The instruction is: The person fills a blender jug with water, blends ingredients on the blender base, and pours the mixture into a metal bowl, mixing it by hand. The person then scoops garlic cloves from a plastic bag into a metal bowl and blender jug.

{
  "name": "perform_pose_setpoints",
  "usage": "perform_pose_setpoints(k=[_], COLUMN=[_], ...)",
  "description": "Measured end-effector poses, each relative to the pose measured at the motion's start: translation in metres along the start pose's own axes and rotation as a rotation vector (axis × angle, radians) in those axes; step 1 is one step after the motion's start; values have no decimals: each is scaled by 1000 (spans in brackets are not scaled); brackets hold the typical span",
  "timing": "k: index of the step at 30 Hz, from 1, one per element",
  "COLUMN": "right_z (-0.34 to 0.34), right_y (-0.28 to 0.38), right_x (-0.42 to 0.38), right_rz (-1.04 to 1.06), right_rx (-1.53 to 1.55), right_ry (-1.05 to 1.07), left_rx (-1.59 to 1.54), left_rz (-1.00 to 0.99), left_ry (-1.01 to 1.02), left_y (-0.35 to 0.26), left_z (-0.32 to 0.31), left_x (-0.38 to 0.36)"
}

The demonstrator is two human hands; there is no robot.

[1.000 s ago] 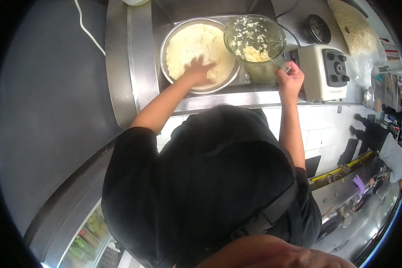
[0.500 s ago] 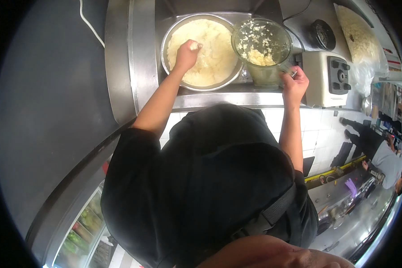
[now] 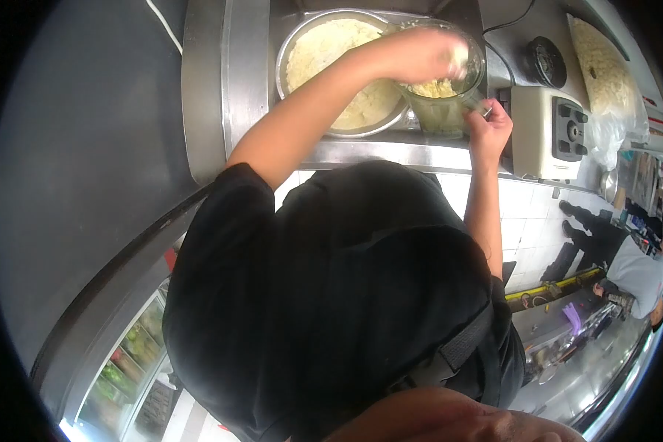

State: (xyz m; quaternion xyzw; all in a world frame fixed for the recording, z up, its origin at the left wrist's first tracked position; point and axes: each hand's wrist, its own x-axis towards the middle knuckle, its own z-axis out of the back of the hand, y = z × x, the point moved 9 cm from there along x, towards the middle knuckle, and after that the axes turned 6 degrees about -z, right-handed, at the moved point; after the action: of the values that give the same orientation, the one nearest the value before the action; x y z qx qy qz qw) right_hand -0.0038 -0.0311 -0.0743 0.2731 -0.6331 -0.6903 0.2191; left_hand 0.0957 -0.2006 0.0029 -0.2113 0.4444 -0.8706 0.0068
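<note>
Blender jug [image 3: 438, 121] stands at about one o'clock, in or over the steel sink [image 3: 390, 155], with pale crumbly food [image 3: 433, 89] low inside and bits clinging near its mouth. The right hand [image 3: 491, 132] is closed round its handle. The left hand [image 3: 423, 55] reaches across from eight o'clock, over the jug's mouth, its fingers curled on what looks like a pale lump; blur hides the fingertips.

At twelve o'clock, the wide bowl [image 3: 280, 62] holds more pale food, its rim just beside the jug; I can't tell whether they touch. The blender base [image 3: 541, 132] is at two o'clock.

What could go wrong: loose crumbs could slip between the curled fingers and drop into the gap between bowl and jug. The left wrist could catch the jug's lip and tip it, since only one hand steadies it, from the side. The forearm, passing low over the bowl, could brush its contents.
</note>
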Motion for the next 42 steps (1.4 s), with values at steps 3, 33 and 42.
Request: perform_pose_setpoints(k=[3,33,42], right_z=[1,-3,-6], right_y=[4,-13,-9], right_x=[0,4,0], right_rz=[18,-91,-64], right_rx=[-40,-22,26], right_ry=[-21,-7,-2], left_rx=[52,581,809], left_rz=[-20,656,733], left_ry=[-3,-109,254], left_y=[-3,171,199], left_z=[9,12,-17], left_x=[-4,-203,-210])
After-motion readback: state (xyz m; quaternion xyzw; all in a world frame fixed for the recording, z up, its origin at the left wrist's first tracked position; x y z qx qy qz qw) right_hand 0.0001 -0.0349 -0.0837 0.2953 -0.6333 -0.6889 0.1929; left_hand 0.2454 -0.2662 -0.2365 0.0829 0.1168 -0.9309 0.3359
